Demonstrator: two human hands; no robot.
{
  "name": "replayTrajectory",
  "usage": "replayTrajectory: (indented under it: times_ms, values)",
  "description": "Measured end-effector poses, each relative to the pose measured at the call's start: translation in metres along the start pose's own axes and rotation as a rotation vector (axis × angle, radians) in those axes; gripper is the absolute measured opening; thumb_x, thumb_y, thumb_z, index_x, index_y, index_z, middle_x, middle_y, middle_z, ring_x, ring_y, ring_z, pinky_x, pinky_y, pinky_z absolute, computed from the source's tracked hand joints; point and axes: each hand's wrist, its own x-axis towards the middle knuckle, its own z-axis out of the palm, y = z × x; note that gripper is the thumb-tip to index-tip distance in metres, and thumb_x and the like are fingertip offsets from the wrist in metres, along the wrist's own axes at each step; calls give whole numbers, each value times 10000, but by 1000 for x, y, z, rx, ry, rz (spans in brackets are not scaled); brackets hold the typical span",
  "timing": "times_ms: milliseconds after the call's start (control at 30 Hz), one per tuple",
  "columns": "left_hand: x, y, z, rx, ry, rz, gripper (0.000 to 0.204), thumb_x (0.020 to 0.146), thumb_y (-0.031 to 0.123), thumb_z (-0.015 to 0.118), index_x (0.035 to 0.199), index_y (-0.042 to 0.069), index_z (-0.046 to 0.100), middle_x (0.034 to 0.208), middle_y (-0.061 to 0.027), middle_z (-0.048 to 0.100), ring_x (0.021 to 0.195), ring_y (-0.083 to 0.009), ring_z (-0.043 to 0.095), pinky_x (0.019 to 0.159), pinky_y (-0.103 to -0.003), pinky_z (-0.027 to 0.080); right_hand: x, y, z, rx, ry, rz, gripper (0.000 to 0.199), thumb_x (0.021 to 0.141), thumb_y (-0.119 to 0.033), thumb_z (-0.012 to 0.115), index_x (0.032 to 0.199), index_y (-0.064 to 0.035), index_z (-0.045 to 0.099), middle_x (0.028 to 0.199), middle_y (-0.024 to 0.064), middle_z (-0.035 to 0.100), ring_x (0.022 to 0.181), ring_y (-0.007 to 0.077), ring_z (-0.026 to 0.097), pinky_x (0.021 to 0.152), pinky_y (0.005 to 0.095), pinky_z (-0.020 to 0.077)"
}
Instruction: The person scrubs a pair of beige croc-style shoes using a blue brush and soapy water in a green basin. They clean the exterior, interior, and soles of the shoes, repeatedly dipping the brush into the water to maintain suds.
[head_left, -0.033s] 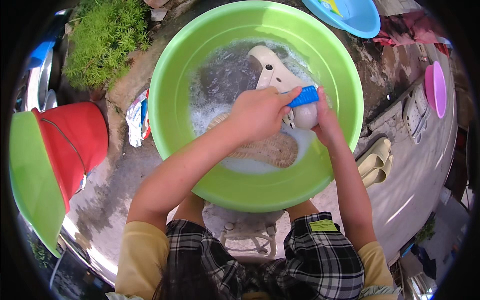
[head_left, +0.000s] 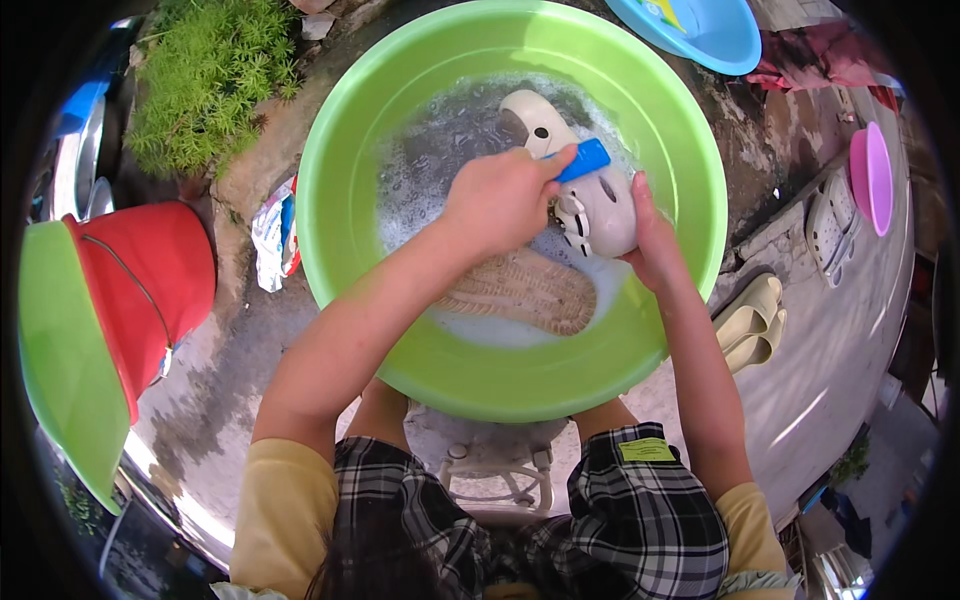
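Observation:
My left hand [head_left: 503, 200] is closed around a blue scrub brush [head_left: 585, 160], which lies against the upper of a pale beige clog [head_left: 608, 212]. Its bristles cannot be seen. At the toe end of that clog, my right hand [head_left: 653, 232] grips the side, and the heel strap points away from me. Both hands are over a large green basin [head_left: 420, 385] of foamy, greyish water [head_left: 430, 150]. A second clog [head_left: 530, 292] rests sole up in the suds below my left wrist, its tan tread partly covered by the forearm.
A red bucket [head_left: 180, 280] leans beside a green tub [head_left: 65, 340] on the left. Light slippers [head_left: 750, 310], a pair of pale clogs [head_left: 830, 225] and a pink basin [head_left: 878, 180] are on the right. A blue basin [head_left: 700, 40] sits at the far right, green plants [head_left: 215, 90] far left.
My left hand and the brush have moved up and slightly left, from the toe toward the heel strap. More of the clog's toe now shows. My right hand stays in place.

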Motion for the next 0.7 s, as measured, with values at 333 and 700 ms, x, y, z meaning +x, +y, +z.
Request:
replayTrajectory:
  times_ms: [333,700]
  values:
    - [18,-47,0,51,85,-157,417,945,233,535,1358,186,563,920,-182,681,849,-367,664,757,-477,527,-9,-2,10,32,-21,-16,753,931,-684,436,1372,-77,499,1274,85,609,1099,208,625,894,433,522]
    - [8,-100,39,-791,254,-630,395,972,178,539,1342,41,560,1036,-115,708,850,-170,621,801,-312,495,-7,8,-2,-2,54,-49,701,930,-643,481,1313,-62,565,1204,89,642,1056,187,625,867,349,509]
